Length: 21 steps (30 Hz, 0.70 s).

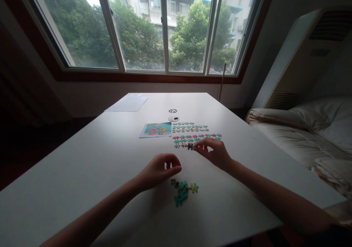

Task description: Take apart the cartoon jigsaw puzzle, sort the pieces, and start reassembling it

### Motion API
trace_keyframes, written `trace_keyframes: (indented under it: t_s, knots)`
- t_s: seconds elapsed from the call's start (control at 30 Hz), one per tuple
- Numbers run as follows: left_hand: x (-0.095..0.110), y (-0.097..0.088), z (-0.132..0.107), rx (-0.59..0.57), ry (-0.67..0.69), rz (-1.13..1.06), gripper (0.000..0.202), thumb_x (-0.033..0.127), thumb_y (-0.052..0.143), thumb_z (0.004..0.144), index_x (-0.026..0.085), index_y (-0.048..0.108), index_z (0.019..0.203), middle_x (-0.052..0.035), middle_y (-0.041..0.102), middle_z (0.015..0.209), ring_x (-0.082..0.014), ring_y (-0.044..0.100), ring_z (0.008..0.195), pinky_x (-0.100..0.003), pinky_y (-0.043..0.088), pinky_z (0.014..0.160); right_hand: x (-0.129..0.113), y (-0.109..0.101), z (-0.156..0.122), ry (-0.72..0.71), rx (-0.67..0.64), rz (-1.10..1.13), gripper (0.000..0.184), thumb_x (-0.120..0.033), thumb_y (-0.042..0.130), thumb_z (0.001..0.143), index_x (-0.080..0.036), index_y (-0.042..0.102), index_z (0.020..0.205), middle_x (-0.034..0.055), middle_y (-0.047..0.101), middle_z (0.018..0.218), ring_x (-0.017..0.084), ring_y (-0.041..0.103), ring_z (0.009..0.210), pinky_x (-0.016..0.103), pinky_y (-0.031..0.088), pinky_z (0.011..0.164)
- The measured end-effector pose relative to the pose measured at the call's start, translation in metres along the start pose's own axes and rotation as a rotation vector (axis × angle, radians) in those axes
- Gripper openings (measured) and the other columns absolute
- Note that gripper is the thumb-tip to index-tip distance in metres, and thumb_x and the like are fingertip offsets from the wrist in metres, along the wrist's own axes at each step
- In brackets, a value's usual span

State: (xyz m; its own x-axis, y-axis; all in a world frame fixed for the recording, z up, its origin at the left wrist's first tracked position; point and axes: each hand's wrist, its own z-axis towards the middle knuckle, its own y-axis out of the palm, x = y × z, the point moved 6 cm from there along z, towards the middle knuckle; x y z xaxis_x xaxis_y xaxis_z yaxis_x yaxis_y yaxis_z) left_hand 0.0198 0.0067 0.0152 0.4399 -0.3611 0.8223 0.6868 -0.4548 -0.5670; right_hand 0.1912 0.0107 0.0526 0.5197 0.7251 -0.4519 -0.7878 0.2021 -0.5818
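My right hand point(213, 152) pinches a small dark puzzle piece point(190, 146) between thumb and fingers, at the near edge of the loose puzzle pieces point(192, 135) laid out in rows on the white table point(96, 159). My left hand point(161, 171) hovers above the table with fingers curled toward the thumb; whether anything is in them I cannot make out. Just in front of it lies a small joined cluster of teal pieces point(182, 192). A printed reference picture point(156, 130) lies left of the rows.
A sheet of paper point(127, 103) lies at the far left of the table. Two small round objects point(173, 115) sit behind the puzzle rows. A bed with pale bedding point(305, 129) is to the right, a large window point(165, 26) behind the table.
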Motion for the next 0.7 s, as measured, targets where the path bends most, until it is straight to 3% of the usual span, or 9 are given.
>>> trace_keyframes:
  t_s: [0.2, 0.7]
  knots:
    - [0.012, 0.017, -0.011, -0.077, 0.124, 0.297, 0.016, 0.030, 0.057, 0.074, 0.017, 0.064, 0.080, -0.0031, 0.057, 0.078, -0.0128, 0.051, 0.068, -0.022, 0.040, 0.062, 0.034, -0.027, 0.005, 0.124, 0.187, -0.023, 0.010, -0.028, 0.061, 0.073, -0.018, 0.062, 0.074, -0.0005, 0.059, 0.062, 0.008, 0.049, 0.051, 0.020, 0.042, 0.049]
    - [0.016, 0.025, -0.013, -0.143, 0.152, 0.386, 0.015, 0.029, 0.059, 0.072, 0.020, 0.065, 0.082, -0.0029, 0.057, 0.079, -0.0149, 0.052, 0.073, -0.024, 0.041, 0.066, 0.037, -0.032, 0.008, 0.065, 0.149, -0.030, 0.009, -0.027, 0.059, 0.075, -0.019, 0.063, 0.074, -0.0002, 0.060, 0.065, 0.008, 0.050, 0.053, 0.020, 0.041, 0.050]
